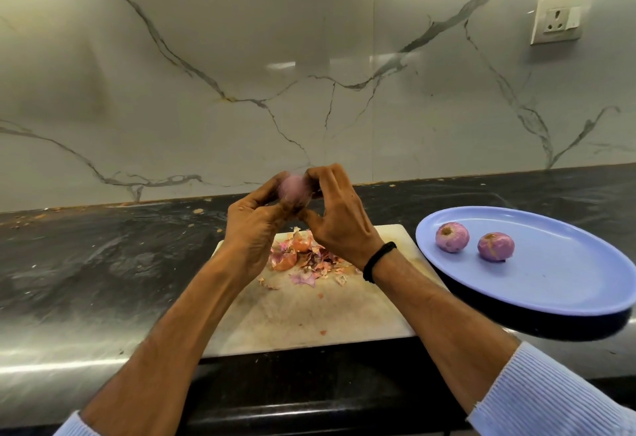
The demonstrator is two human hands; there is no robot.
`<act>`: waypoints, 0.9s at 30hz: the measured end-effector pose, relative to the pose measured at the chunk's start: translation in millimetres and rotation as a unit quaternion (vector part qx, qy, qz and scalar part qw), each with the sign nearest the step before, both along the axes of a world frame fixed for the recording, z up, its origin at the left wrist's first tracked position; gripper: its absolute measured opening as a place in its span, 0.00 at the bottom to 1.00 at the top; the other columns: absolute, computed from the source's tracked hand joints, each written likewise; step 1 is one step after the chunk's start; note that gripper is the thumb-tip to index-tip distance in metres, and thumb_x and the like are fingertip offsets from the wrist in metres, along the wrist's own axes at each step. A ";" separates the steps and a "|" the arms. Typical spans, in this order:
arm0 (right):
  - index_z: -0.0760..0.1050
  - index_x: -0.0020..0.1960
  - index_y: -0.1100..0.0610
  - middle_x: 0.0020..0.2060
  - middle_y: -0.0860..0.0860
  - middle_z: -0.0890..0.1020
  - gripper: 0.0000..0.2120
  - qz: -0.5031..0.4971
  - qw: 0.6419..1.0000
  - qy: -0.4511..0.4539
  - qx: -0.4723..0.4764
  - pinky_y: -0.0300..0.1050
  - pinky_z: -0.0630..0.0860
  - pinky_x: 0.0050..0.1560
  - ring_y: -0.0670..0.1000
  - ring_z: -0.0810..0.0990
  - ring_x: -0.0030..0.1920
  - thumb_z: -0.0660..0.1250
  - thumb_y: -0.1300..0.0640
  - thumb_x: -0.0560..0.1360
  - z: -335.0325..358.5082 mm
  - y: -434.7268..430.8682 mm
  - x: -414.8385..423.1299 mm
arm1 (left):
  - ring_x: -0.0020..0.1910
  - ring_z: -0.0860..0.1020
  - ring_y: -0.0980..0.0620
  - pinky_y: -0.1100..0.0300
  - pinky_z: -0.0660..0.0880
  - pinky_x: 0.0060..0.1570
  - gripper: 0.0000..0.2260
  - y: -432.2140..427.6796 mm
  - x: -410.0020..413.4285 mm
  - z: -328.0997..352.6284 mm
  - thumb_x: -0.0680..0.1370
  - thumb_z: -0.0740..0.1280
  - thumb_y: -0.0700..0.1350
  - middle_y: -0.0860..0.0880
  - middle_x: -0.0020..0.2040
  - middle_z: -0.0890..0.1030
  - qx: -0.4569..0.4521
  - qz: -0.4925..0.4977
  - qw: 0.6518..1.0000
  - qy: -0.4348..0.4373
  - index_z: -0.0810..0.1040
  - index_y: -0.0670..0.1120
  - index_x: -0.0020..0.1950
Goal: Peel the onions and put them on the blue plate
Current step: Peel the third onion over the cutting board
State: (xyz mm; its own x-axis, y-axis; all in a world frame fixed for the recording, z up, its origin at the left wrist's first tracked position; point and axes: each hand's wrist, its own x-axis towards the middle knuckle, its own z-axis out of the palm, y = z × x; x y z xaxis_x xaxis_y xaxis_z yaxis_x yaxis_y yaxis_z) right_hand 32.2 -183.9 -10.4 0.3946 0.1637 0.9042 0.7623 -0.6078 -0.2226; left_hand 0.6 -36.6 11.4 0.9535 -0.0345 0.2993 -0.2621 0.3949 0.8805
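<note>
step: peeling 3rd onion in the air over the board; looks nearly bare, but blur, so not sure.
L hand (251, 225): grip curled round the onion from left + below, holding it up.
onion (294, 189): pinkish, between both hands, above far edge of board, clear of desk.
R hand (335, 219): fingertips curled onto onion's top-right, grip pinching at it. Can't tell if a flake is in the pinch.
how-to: L shd steady + turn the onion, R strip loose skin toward the root. Keep it over the board so bits drop on the pile. Check for papery bits, then set on plate.
desk (103, 263): dark stone, crumbs along wall edge.
board (309, 318): white, stained, in front of person.
peel pile (303, 255): on board, under the hands.
wristband (378, 260): black, R wrist, no snag risk seen.
blue plate (550, 291): just right of board.
peeled onions: 2 on plate's left part, one (452, 236) + other (495, 246), apart; room for a 3rd.
in the way: nothing betw. hands + plate; round onions may roll if bumped.
socket (557, 22): wall, upper right, well apart.
</note>
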 end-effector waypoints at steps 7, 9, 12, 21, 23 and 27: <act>0.65 0.59 0.53 0.53 0.57 0.72 0.25 0.005 1.000 -0.014 -0.020 0.37 0.77 0.49 0.49 0.73 0.49 0.73 0.65 0.69 0.6 -1.3 -1.0 | 0.56 0.83 0.47 0.55 0.82 0.51 0.20 3.1 2.8 -1.1 0.65 0.73 0.39 0.46 0.56 0.84 0.016 0.001 1.000 -0.017 0.82 0.45 0.57; 0.65 0.59 0.54 0.52 0.57 0.72 0.24 0.004 0.999 -0.019 -0.025 0.38 0.77 0.48 0.50 0.73 0.48 0.73 0.64 0.69 0.8 -1.7 -1.9 | 0.57 0.83 0.47 0.52 0.82 0.54 0.21 3.0 3.5 -1.4 0.65 0.73 0.40 0.47 0.55 0.84 0.021 0.007 1.000 -0.016 0.82 0.45 0.57; 0.67 0.58 0.57 0.51 0.56 0.73 0.22 0.002 0.999 -0.024 -0.036 0.38 0.77 0.48 0.50 0.74 0.47 0.73 0.64 0.69 1.0 -2.6 -2.4 | 0.58 0.82 0.47 0.50 0.81 0.57 0.20 3.3 4.1 -2.5 0.65 0.73 0.40 0.47 0.55 0.84 0.027 0.009 1.000 -0.011 0.82 0.45 0.57; 0.72 0.53 0.61 0.48 0.55 0.74 0.15 -0.012 0.998 -0.026 -0.054 0.43 0.79 0.42 0.50 0.74 0.44 0.73 0.63 0.70 1.3 -5.3 -4.4 | 0.55 0.83 0.48 0.57 0.82 0.50 0.18 1.1 3.1 -2.7 0.66 0.73 0.40 0.47 0.55 0.85 0.028 0.011 1.000 -0.005 0.83 0.45 0.55; 0.74 0.49 0.62 0.46 0.56 0.75 0.11 -0.014 0.998 -0.031 -0.052 0.37 0.75 0.39 0.48 0.72 0.41 0.74 0.62 0.72 0.4 -4.2 -5.4 | 0.55 0.83 0.48 0.59 0.82 0.49 0.17 1.9 2.1 -0.6 0.67 0.72 0.41 0.45 0.56 0.84 0.011 0.005 1.000 -0.002 0.83 0.45 0.56; 0.74 0.49 0.63 0.45 0.57 0.75 0.11 -0.016 0.999 -0.015 -0.038 0.29 0.70 0.41 0.48 0.72 0.41 0.73 0.62 0.72 0.1 0.6 -5.2 | 0.55 0.83 0.47 0.61 0.81 0.47 0.18 4.0 2.4 0.8 0.68 0.72 0.41 0.43 0.58 0.84 -0.001 0.012 1.000 -0.008 0.82 0.44 0.57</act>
State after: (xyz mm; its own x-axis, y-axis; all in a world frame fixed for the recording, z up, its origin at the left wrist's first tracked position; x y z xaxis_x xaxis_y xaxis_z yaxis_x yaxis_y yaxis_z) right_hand 27.0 -183.3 -10.3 0.3741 0.2206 0.9008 0.7480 -0.6459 -0.1525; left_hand 3.0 -32.6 12.3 0.9489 -0.0115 0.3154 -0.2862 0.3901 0.8752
